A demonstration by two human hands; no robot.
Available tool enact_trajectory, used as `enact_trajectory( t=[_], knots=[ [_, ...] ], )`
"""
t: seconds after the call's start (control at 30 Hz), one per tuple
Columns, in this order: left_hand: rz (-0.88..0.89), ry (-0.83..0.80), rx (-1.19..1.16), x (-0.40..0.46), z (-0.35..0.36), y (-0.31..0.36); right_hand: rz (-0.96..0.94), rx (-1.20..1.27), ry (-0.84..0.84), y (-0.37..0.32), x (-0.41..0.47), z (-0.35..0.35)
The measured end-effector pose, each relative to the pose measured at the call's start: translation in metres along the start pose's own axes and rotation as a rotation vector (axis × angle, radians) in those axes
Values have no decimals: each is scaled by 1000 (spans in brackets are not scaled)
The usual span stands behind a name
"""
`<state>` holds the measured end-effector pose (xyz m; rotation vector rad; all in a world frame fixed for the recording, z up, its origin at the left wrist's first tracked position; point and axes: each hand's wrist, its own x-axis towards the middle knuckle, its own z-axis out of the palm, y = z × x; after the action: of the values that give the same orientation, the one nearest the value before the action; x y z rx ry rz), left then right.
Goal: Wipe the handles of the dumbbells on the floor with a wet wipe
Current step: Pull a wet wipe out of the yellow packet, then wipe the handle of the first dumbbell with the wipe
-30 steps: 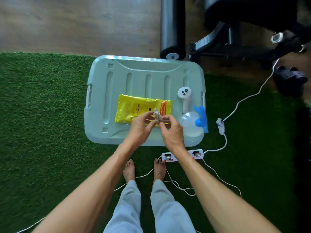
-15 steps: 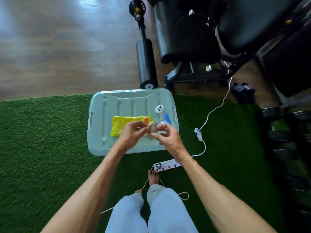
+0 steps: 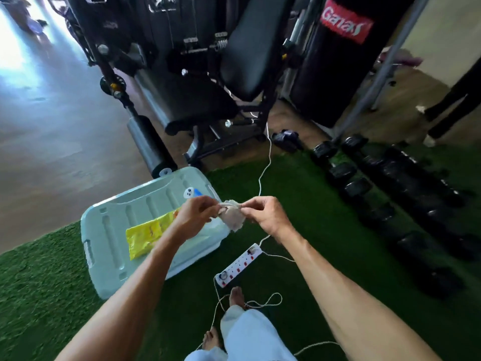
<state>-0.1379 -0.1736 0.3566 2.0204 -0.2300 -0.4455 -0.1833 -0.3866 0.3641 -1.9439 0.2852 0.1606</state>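
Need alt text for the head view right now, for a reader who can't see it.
Both hands, left hand and right hand, pinch a crumpled wet wipe between them above a pale green bin lid. Black dumbbells line the green turf to the right.

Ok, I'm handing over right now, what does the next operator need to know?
Left hand and right hand: both pinch the crumpled wet wipe, held in the air between them.
Yellow wipe pack lies on the pale bin lid.
Dumbbells sit in rows on the green turf to the right, untouched.
Done: wipe is out.
Left: open it, wipe every handle.
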Motion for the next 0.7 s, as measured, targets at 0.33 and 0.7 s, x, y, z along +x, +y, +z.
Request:
enact_trajectory(
  t=[0.33,0.7],
  knots=[
    [247,-178,270,45,136,101,123,-66,347,63,-73,-152],
    [379,-535,144,100,319,224,254,157,350,119,-111,-311]
  ],
)
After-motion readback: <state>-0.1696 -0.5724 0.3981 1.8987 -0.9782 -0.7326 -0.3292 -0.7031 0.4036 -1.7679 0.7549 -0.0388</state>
